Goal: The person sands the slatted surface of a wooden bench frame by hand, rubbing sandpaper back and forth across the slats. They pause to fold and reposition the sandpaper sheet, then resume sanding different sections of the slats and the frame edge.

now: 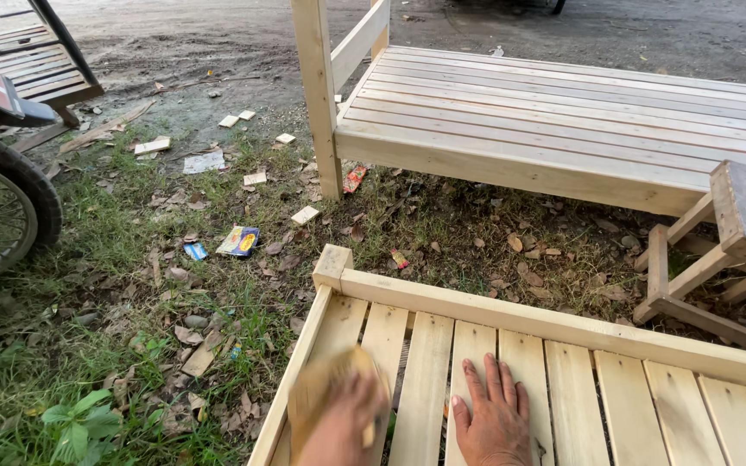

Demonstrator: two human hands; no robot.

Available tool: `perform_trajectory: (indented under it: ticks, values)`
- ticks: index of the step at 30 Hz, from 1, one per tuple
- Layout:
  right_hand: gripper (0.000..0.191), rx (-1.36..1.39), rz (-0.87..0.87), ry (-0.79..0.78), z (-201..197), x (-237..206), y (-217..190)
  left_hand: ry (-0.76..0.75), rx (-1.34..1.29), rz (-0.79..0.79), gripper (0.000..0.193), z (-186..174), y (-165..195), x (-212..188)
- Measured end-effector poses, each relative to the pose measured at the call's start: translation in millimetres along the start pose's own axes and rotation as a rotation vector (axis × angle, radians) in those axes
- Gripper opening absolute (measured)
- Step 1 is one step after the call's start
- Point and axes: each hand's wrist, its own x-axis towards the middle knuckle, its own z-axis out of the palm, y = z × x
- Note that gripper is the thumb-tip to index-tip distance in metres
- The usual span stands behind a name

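1. Head view: a slatted frame point(563, 332) of pale wood fills the bottom of the picture; its far rail runs from a corner block point(332, 264) at the left down toward the right edge.
2. The left hand point(344, 425) is near the frame's left edge, just below that corner. It is blurred. Its fingers curl around a sanding block point(325, 384), tan and flat, which rests on the first slats. How tight the grip is cannot be told through the blur.
3. The block's long axis runs roughly along the slats, from the near edge toward the far rail. It lies under and ahead of the left fingers, toward the far rail.
4. The right hand point(496, 416) lies flat on the slats just right of the left hand, fingers spread and straight, pointing at the far rail. It holds nothing; the palm presses on the wood.
5. The left hand is the one on the block; the right hand is a couple of slats away from it.
6. Beyond the frame's far rail: grass with dry leaves, wood offcuts point(305, 215) and wrappers point(238, 241).
7. Farther off stands a second frame point(563, 121) with an upright post point(319, 95). A stool point(740, 233) is at the right edge, a wheel point(2, 216) at the left.
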Motion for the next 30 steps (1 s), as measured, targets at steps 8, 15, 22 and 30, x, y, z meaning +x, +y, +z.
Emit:
perform_trajectory:
  ticks: [8,15,22,30]
  values:
    - [0.067,-0.014,-0.026,-0.006,4.6,1.4,1.8,0.060,-0.144,0.000,0.046,-44.2,21.4,41.3]
    - [0.071,0.027,-0.113,0.082,24.8,7.1,15.7,0.034,-0.017,0.013,0.072,-20.0,31.9,37.2]
    - [0.069,0.086,-0.142,0.181,50.3,14.1,23.4,-0.096,-0.042,0.154,0.064,-15.4,29.3,10.4]
    - [0.069,0.082,-0.247,0.093,42.7,-3.0,38.0,0.176,-0.100,-0.172,0.068,-21.7,44.9,57.3]
